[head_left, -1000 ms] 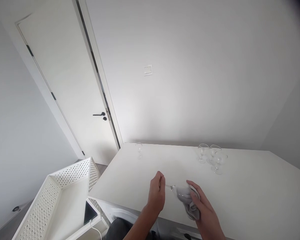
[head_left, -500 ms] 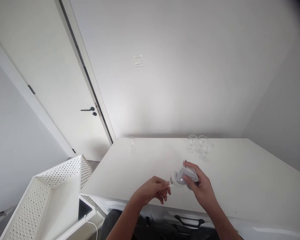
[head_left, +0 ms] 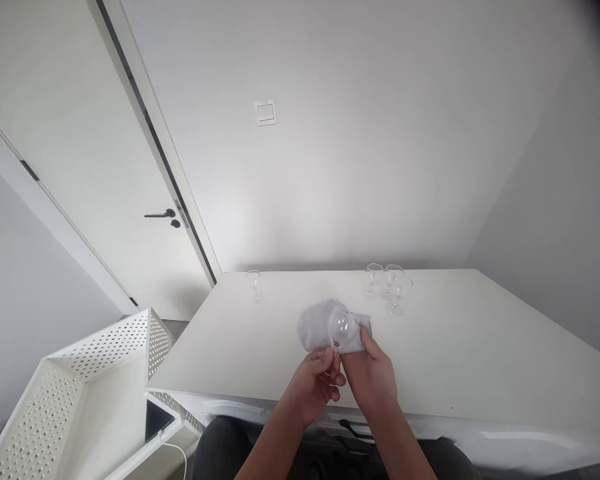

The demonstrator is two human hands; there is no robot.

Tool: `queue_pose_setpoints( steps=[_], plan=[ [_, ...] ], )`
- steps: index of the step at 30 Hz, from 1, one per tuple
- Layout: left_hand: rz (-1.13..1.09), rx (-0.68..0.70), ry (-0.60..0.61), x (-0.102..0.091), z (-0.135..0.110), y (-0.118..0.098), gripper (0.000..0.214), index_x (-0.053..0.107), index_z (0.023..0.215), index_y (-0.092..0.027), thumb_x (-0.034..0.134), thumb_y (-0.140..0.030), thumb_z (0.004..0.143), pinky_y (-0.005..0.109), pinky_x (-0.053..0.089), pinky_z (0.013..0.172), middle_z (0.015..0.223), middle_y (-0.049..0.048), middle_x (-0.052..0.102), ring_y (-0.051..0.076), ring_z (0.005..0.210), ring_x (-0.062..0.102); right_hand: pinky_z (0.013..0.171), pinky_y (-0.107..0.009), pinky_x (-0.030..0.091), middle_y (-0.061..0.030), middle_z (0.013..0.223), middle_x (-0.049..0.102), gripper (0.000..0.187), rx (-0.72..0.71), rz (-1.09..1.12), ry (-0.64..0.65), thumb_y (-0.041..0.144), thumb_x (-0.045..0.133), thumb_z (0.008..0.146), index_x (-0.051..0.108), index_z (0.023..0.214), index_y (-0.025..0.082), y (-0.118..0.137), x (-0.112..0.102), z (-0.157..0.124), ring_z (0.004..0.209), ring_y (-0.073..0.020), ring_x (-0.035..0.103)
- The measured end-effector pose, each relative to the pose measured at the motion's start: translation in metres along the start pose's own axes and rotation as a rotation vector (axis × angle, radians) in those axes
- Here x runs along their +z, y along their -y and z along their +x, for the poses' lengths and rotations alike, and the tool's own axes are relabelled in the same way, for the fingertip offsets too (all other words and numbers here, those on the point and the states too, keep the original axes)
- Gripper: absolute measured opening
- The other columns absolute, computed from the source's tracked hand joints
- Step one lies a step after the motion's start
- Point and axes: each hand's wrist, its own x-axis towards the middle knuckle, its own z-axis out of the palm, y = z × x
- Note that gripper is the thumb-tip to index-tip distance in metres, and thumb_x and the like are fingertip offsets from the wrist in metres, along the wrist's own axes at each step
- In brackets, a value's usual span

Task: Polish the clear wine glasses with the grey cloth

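Note:
Over the near middle of the white tabletop I hold a clear stemmed glass (head_left: 343, 328), tilted with its bowl away from me. My left hand (head_left: 317, 380) pinches the glass by its stem, fingers curled. A light grey cloth (head_left: 315, 325) lies behind and beside the bowl, its left part blurred. My right hand (head_left: 373, 377) is closed on the cloth at the right side of the bowl, thumb on top; its other fingers are hidden beneath the cloth.
One stemmed glass (head_left: 254, 285) stands at the back left of the table (head_left: 455, 347). Three more stand together at the back right, the nearest glass (head_left: 397, 295) among them. A white perforated cart (head_left: 110, 400) is at the left, by a door (head_left: 105, 200).
The glass has turned from lying sideways to pointing away from me. The cloth, bunched in my right hand before, is now spread behind the bowl. My right hand has moved left, closer to my left.

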Motion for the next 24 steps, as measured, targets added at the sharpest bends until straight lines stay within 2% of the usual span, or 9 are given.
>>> queue_pose_setpoints(
  steps=[6,9,11,14,16,18,19,21,24],
  plan=[
    [-0.256,-0.151,-0.024,-0.003,-0.004,0.000,0.036,0.056,0.079,-0.012,0.081,-0.037,0.079,0.012,0.028,0.042,0.073,-0.0036,0.042,0.002,0.056,0.045,0.096,-0.051,0.057,-0.0121,0.115,0.074,0.050,-0.003,-0.111,-0.017,0.052,0.069,0.085,0.072,0.122,0.018,-0.001,-0.001,0.003,0.118,-0.0354,0.065],
    [-0.209,-0.063,-0.120,0.000,-0.004,0.000,0.038,0.055,0.080,-0.014,0.080,-0.043,0.079,0.013,0.027,0.043,0.072,-0.0036,0.042,0.005,0.060,0.049,0.110,-0.050,0.049,-0.0106,0.132,0.069,0.051,-0.067,-0.169,-0.083,0.050,0.060,0.093,0.065,0.134,0.020,-0.005,-0.009,0.000,0.133,-0.0330,0.057],
    [-0.056,0.053,-0.219,0.004,-0.004,0.003,0.042,0.054,0.076,-0.014,0.076,-0.050,0.081,0.015,0.027,0.043,0.068,-0.0029,0.040,0.008,0.063,0.052,0.115,-0.052,0.043,-0.0097,0.142,0.063,0.047,-0.181,-0.340,-0.039,0.044,0.053,0.098,0.063,0.138,0.022,-0.009,-0.015,-0.004,0.141,-0.0322,0.050],
    [0.282,0.193,-0.304,0.008,-0.005,0.006,0.037,0.055,0.072,-0.015,0.068,-0.047,0.085,0.020,0.031,0.044,0.064,-0.0002,0.046,0.013,0.061,0.054,0.121,-0.059,0.031,-0.0087,0.147,0.059,0.047,-0.544,-0.909,0.387,0.024,0.046,0.098,0.059,0.143,0.025,-0.006,-0.019,-0.007,0.148,-0.0320,0.041],
    [0.510,0.247,-0.374,0.006,-0.007,0.006,0.025,0.058,0.070,-0.015,0.064,-0.035,0.084,0.023,0.033,0.045,0.062,0.0019,0.052,0.014,0.057,0.052,0.125,-0.065,0.018,-0.0074,0.148,0.058,0.061,-0.762,-1.239,0.696,0.010,0.044,0.092,0.049,0.151,0.026,0.005,-0.016,-0.005,0.151,-0.0306,0.036],
    [0.765,0.303,-0.451,0.000,-0.010,0.003,0.018,0.056,0.064,-0.016,0.062,-0.024,0.079,0.026,0.033,0.047,0.057,0.0025,0.054,0.014,0.051,0.049,0.125,-0.063,0.018,-0.0103,0.147,0.059,0.072,-0.848,-1.395,0.845,0.003,0.042,0.088,0.037,0.158,0.022,0.021,-0.008,0.001,0.149,-0.0295,0.038],
    [0.895,0.346,-0.463,-0.003,-0.012,0.002,0.019,0.054,0.060,-0.016,0.063,-0.021,0.077,0.026,0.032,0.048,0.055,0.0024,0.053,0.013,0.051,0.048,0.124,-0.062,0.022,-0.0121,0.143,0.061,0.073,-0.834,-1.418,0.889,0.003,0.042,0.088,0.035,0.159,0.019,0.030,-0.003,0.005,0.144,-0.0294,0.044],
    [1.099,0.456,-0.427,-0.010,-0.016,-0.002,0.025,0.052,0.057,-0.016,0.063,-0.022,0.080,0.027,0.029,0.051,0.054,0.0020,0.052,0.013,0.052,0.046,0.116,-0.057,0.035,-0.0115,0.129,0.069,0.064,-0.697,-1.398,0.940,0.005,0.045,0.088,0.048,0.151,0.020,0.049,0.004,0.014,0.127,-0.0285,0.058],
    [1.196,0.538,-0.313,-0.016,-0.021,-0.006,0.035,0.057,0.059,-0.016,0.057,-0.032,0.091,0.027,0.030,0.054,0.055,0.0025,0.052,0.012,0.055,0.046,0.092,-0.044,0.051,-0.0054,0.099,0.075,0.029,-0.260,-1.184,0.931,0.020,0.049,0.095,0.074,0.109,0.024,0.069,0.008,0.031,0.094,-0.0249,0.067]
  ],
)
